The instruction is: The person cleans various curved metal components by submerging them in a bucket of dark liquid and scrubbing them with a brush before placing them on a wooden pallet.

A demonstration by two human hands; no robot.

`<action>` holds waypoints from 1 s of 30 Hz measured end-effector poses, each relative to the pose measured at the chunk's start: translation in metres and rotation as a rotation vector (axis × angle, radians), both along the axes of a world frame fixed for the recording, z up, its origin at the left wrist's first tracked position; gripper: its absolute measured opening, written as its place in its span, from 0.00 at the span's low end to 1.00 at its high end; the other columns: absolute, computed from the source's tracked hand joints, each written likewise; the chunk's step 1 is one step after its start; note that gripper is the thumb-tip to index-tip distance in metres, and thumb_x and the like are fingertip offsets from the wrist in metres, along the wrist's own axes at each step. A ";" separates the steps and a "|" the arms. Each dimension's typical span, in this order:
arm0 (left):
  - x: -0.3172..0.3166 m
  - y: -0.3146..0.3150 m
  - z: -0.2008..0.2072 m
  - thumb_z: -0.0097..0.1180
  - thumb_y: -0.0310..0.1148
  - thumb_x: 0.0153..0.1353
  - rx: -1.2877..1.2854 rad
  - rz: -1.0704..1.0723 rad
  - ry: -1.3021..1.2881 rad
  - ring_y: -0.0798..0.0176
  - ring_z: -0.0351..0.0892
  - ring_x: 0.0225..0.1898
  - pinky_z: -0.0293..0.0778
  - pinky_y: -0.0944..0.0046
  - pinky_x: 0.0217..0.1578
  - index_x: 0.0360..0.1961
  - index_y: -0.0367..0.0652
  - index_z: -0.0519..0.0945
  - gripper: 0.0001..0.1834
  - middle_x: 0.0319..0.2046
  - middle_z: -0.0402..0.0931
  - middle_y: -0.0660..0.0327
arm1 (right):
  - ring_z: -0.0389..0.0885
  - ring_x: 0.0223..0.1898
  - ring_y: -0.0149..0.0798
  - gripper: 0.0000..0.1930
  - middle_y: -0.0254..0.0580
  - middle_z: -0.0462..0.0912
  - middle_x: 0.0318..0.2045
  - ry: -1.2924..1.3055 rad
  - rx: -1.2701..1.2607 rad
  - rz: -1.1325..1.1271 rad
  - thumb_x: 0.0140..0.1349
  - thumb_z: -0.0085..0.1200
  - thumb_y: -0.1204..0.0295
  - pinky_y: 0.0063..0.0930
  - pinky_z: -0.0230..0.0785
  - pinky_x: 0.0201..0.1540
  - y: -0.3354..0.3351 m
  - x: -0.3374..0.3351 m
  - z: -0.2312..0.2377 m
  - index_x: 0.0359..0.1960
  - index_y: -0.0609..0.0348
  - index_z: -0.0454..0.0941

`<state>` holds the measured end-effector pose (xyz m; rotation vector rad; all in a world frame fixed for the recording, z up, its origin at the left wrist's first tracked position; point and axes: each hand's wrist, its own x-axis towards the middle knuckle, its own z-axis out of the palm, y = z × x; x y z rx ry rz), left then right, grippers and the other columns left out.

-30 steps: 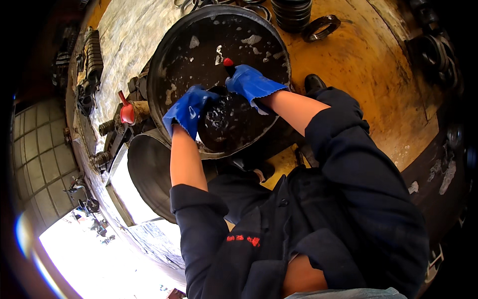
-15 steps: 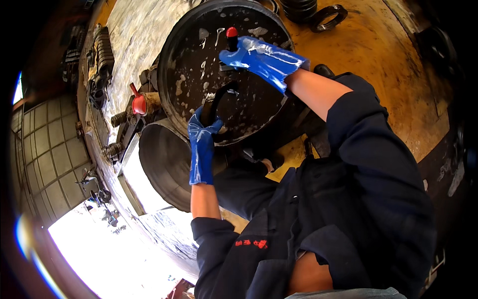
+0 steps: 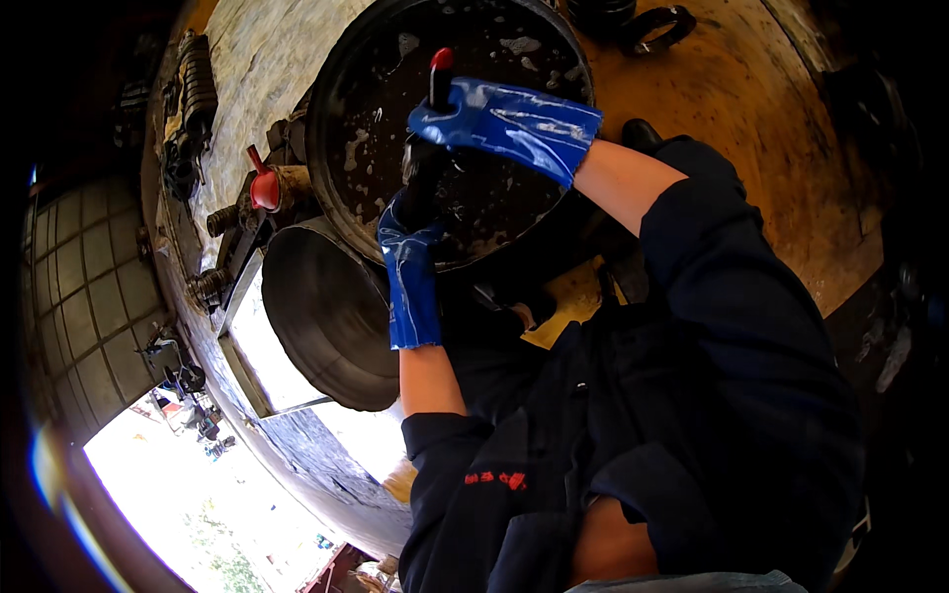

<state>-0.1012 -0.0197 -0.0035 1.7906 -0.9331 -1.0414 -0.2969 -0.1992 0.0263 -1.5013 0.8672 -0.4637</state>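
Note:
A wide round basin [image 3: 318, 168] of dark liquid with patches of foam lies in front of me. My right hand [image 3: 474, 117], in a blue rubber glove, is closed around the dark handle of a brush [image 3: 441, 79] with a red end pointing up. My left hand [image 3: 408, 242], gloved the same way, grips a dark curved part [image 3: 423, 193], which looked ring-shaped a moment earlier. The brush head meets or nearly meets this part above the liquid. Deep shadow hides much of the part's outline and the left fingertips.
A grey metal drum [image 3: 331, 326] lies with its mouth facing me, left of my left forearm. Beyond it are a red funnel-like piece [image 3: 263, 186] and greasy parts. A coil-spring part [image 3: 196, 89] lies far left. At the upper right, a dark ring [image 3: 660, 30] rests on the yellowish floor [image 3: 751, 158].
My right hand has moved the brush left and down to the curved part. My left hand has come slightly up, still gripping that part. The picture is darker and slightly shifted.

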 end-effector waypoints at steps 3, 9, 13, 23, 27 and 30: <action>-0.011 0.000 0.005 0.68 0.10 0.48 -0.060 0.069 0.084 0.59 0.86 0.41 0.85 0.62 0.39 0.56 0.35 0.80 0.30 0.45 0.85 0.57 | 0.75 0.21 0.33 0.23 0.36 0.78 0.19 0.280 0.067 -0.166 0.67 0.50 0.49 0.34 0.70 0.29 -0.013 -0.021 -0.013 0.26 0.55 0.81; -0.006 -0.003 -0.001 0.68 0.10 0.49 -0.011 0.079 -0.008 0.61 0.85 0.42 0.84 0.62 0.42 0.55 0.36 0.81 0.29 0.44 0.85 0.58 | 0.76 0.24 0.34 0.23 0.34 0.77 0.19 -0.029 0.052 -0.153 0.65 0.51 0.46 0.34 0.67 0.32 0.001 -0.030 0.037 0.27 0.53 0.82; 0.018 0.002 -0.016 0.69 0.11 0.48 0.049 0.054 0.017 0.62 0.84 0.44 0.83 0.65 0.43 0.60 0.38 0.78 0.34 0.45 0.84 0.60 | 0.76 0.25 0.32 0.17 0.33 0.78 0.21 0.052 -0.091 0.113 0.67 0.52 0.54 0.33 0.70 0.33 0.008 -0.001 0.035 0.25 0.49 0.80; 0.031 -0.008 -0.015 0.70 0.13 0.50 0.010 -0.003 -0.050 0.63 0.84 0.41 0.82 0.63 0.45 0.55 0.39 0.82 0.29 0.43 0.85 0.60 | 0.82 0.27 0.43 0.19 0.46 0.84 0.27 0.052 0.054 -0.404 0.66 0.55 0.57 0.41 0.76 0.38 0.018 -0.043 -0.064 0.41 0.62 0.83; 0.037 -0.015 -0.012 0.69 0.18 0.53 -0.059 0.037 0.046 0.62 0.84 0.38 0.81 0.62 0.40 0.54 0.37 0.83 0.24 0.41 0.86 0.59 | 0.80 0.28 0.38 0.16 0.41 0.81 0.25 0.023 0.288 -0.290 0.67 0.54 0.59 0.34 0.72 0.37 0.020 -0.056 -0.059 0.40 0.62 0.81; 0.047 -0.019 -0.004 0.68 0.19 0.55 0.069 0.063 -0.062 0.62 0.84 0.39 0.81 0.62 0.41 0.54 0.38 0.83 0.24 0.41 0.86 0.59 | 0.80 0.31 0.34 0.15 0.42 0.81 0.26 -0.177 0.315 -0.309 0.69 0.52 0.60 0.32 0.70 0.39 0.031 -0.049 -0.021 0.40 0.61 0.80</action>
